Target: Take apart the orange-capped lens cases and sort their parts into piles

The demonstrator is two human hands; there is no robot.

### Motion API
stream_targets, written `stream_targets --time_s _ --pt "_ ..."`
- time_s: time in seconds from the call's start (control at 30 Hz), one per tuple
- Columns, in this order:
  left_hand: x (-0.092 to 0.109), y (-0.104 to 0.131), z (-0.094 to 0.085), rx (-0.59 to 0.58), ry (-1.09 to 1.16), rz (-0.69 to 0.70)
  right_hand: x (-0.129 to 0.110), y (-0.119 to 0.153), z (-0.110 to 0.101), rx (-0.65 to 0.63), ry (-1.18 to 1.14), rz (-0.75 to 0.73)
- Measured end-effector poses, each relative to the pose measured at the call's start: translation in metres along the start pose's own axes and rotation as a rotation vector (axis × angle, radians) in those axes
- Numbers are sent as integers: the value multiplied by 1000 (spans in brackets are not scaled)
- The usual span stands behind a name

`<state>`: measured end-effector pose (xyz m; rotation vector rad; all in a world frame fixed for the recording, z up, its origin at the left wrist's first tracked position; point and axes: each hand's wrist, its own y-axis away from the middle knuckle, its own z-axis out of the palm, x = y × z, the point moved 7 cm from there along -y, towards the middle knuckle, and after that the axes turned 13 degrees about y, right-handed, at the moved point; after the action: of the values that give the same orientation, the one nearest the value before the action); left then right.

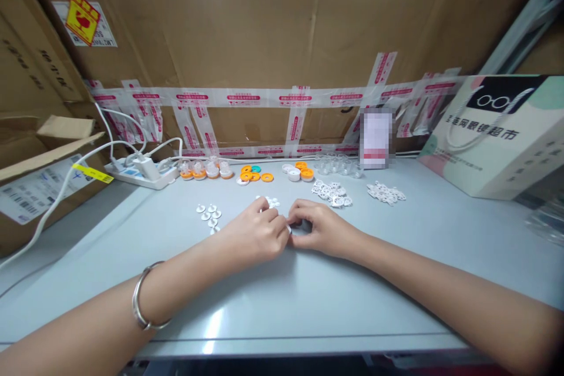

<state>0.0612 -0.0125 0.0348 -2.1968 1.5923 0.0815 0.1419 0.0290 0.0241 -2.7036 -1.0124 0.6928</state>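
Observation:
Above the middle of the table, my left hand (267,230) and my right hand (328,229) meet, fingertips touching. Both are closed. A small white plastic part (289,228) shows between them, pinched by my right thumb and fingers; its shape is mostly covered. The left fingertips are curled out of sight against it. Just behind the left hand lies a cluster of small white pieces (274,202), partly hidden. To its left are several white disc pieces with short stems (212,211). Flat white openwork pieces (331,192) lie in a pile behind my right hand.
Along the back stand clear-topped orange and white assemblies (206,169), orange rings (255,175), round caps (302,171) and clear domes (339,164). Another white openwork pile (386,192) lies right. A power strip (143,171), cardboard box (48,182) and paper bag (489,147) flank the table.

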Motion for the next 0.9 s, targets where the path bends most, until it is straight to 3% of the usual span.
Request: stream_targets --time_s 0.27,0.47,0.6,0.77,0.9 --pt "8 0 -2 40 -114 110 2 1 1 14 -5 1" --pt "5 1 -2 17 -111 120 3 1 2 19 -18 15" --pt "-10 2 4 -8 74 -21 4 2 2 32 -27 26" --pt "-34 2 11 66 440 -285 4 3 2 45 -22 47" --pt "-66 10 -6 94 497 -411 4 3 1 35 -22 69"
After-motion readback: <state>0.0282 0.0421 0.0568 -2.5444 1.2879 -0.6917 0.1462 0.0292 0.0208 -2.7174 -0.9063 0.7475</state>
